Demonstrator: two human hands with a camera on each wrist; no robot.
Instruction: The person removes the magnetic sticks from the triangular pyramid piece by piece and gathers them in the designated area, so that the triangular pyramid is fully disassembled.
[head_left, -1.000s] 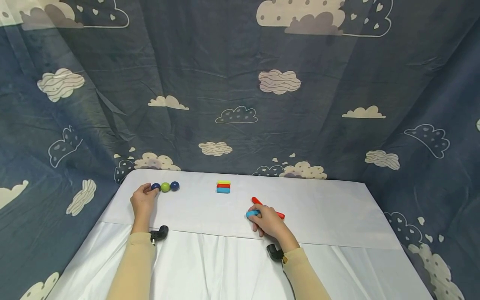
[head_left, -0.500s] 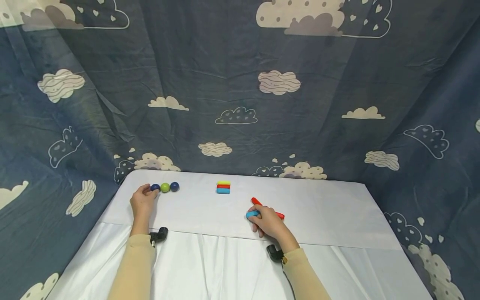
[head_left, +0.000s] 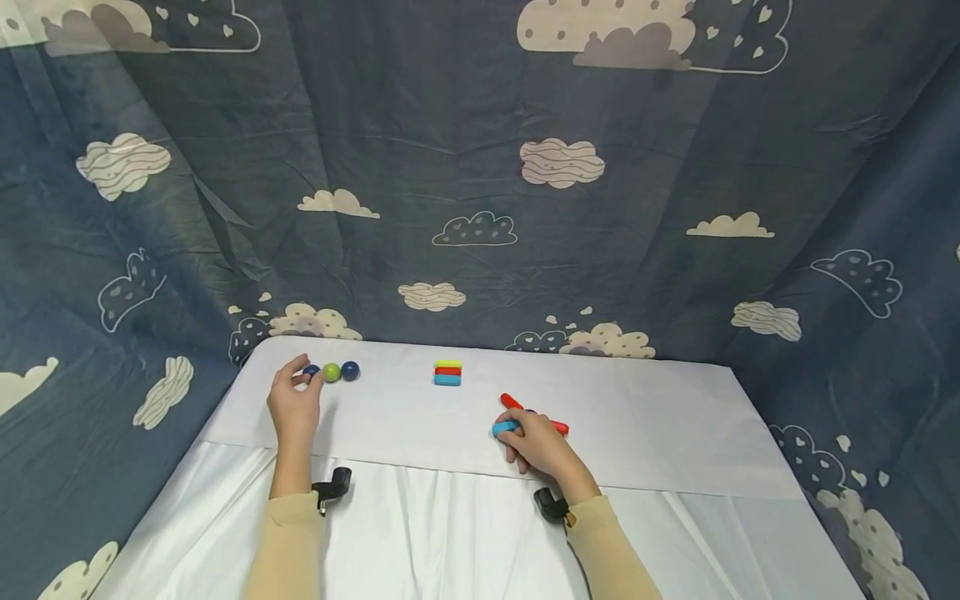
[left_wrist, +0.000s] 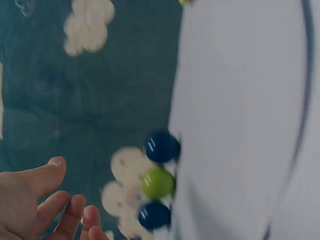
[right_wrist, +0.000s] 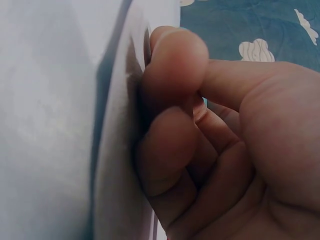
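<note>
My left hand [head_left: 295,404] is raised close by a row of balls, its fingers parted and nothing held. The row runs dark blue ball [head_left: 311,371], green ball [head_left: 332,372], dark blue ball [head_left: 350,371]. In the left wrist view a gap separates the hand [left_wrist: 47,205] from the green ball [left_wrist: 158,183] and its neighbours. My right hand [head_left: 538,440] pinches a short light-blue stick [head_left: 506,427] low over the white table. Red pieces [head_left: 512,401] stick out behind this hand. Curled fingers [right_wrist: 172,65] hide most of the stick in the right wrist view.
Yellow, red and light-blue bars [head_left: 447,380] lie side by side near the back middle of the white-covered table [head_left: 637,417]. A dark cloud-print curtain [head_left: 480,167] hangs behind and on both sides. Each wrist wears a black camera [head_left: 551,505].
My left hand has let go of the leftmost dark blue ball, lifted and shifted a little to the right with fingers spread. The right hand stays in place with the light-blue stick.
</note>
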